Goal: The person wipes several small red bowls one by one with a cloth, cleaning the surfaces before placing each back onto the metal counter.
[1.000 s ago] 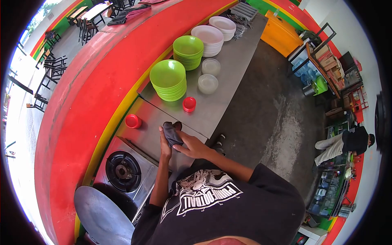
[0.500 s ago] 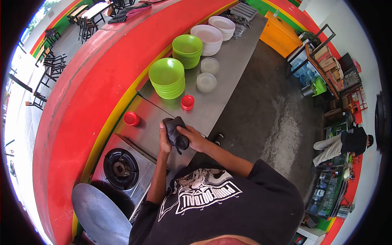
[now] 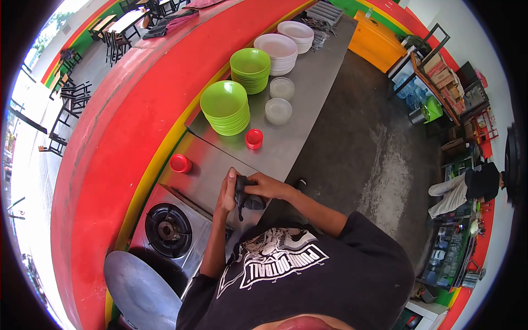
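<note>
A soft black bundle point(image 3: 252, 203), like folded cloth with a thin strap or end hanging down, is between my two hands above the steel counter point(image 3: 212, 159). My left hand point(image 3: 226, 193) presses against its left side, fingers pointing up. From the right, my right hand point(image 3: 265, 186) grips its top, with the fingers curled over it. Just beyond my hands, a small stack of red bowls point(image 3: 254, 139) stands on the counter. Another red stack point(image 3: 180, 163) is farther left, close to the wall.
Stacks of green bowls point(image 3: 224, 100), white plates point(image 3: 275, 47) and clear bowls point(image 3: 279, 111) line the counter. Left of me are a gas stove point(image 3: 168, 230) and a large wok point(image 3: 140, 291). A red wall point(image 3: 126, 126) borders the counter; another person point(image 3: 467, 187) stands far right.
My right hand has turned and moved over the top of the black bundle, and its fingers now cover more of it. The bundle sits slightly lower and to the right.
</note>
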{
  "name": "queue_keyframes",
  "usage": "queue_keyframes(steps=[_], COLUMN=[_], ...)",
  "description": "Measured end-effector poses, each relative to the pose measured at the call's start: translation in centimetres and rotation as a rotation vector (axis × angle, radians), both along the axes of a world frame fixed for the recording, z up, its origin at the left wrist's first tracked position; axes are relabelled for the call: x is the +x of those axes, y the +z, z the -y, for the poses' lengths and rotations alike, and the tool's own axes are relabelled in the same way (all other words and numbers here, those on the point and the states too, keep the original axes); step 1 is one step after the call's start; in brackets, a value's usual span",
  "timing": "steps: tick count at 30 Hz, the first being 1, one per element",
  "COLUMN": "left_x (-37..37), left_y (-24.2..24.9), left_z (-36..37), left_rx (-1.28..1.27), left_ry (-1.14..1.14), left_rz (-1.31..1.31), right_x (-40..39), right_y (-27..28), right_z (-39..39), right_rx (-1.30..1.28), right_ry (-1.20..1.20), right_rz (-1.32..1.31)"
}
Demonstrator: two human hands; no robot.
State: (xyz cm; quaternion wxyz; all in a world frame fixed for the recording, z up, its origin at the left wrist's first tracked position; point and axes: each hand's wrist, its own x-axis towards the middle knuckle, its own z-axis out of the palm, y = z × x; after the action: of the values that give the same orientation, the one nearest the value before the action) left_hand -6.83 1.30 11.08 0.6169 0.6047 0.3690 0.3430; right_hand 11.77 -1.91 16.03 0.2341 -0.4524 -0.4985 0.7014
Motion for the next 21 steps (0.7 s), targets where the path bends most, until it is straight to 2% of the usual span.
queue_keyframes(steps=[3, 6, 9, 12, 14, 15, 18, 21], left_x=[0.1, 0.3, 0.2, 0.5, 0.4, 0.3, 0.4, 1.1], left_y=[1.3, 1.8, 3.1, 3.9, 4.4, 4.4, 4.1, 2.8], left_z=[0.4, 0.9, 1.2, 1.4, 1.7, 1.8, 1.6, 1.4], left_rx=[0.103, 0.142, 0.204, 0.234, 0.234, 0.198, 0.152, 0.18], left_ry=[0.008, 0.043, 0.016, 0.002, -0.008, -0.02, -0.03, 0.02], left_rz=[-0.177, -0.258, -0.395, -0.411, -0.361, -0.327, -0.199, -0.047], right_x=[-0.5, -0.8, -2.0, -1.4, -1.3, -1.4, -0.3, 0.2], right_y=[-3.6, -3.5, -2.2, -4.9, -8.3, -8.3, -7.2, -5.7], right_z=[-0.4, -0.7, -0.4, -0.7, -1.0, -0.9, -0.1, 1.4], right_rx=[0.247, 0.346, 0.429, 0.378, 0.25, 0.181, -0.26, -0.247], right_ry=[0.033, 0.08, 0.081, 0.105, 0.09, 0.08, 0.001, -0.03], right_rz=[0.177, 0.379, 0.71, 0.46, 0.181, 0.041, -0.234, -0.528])
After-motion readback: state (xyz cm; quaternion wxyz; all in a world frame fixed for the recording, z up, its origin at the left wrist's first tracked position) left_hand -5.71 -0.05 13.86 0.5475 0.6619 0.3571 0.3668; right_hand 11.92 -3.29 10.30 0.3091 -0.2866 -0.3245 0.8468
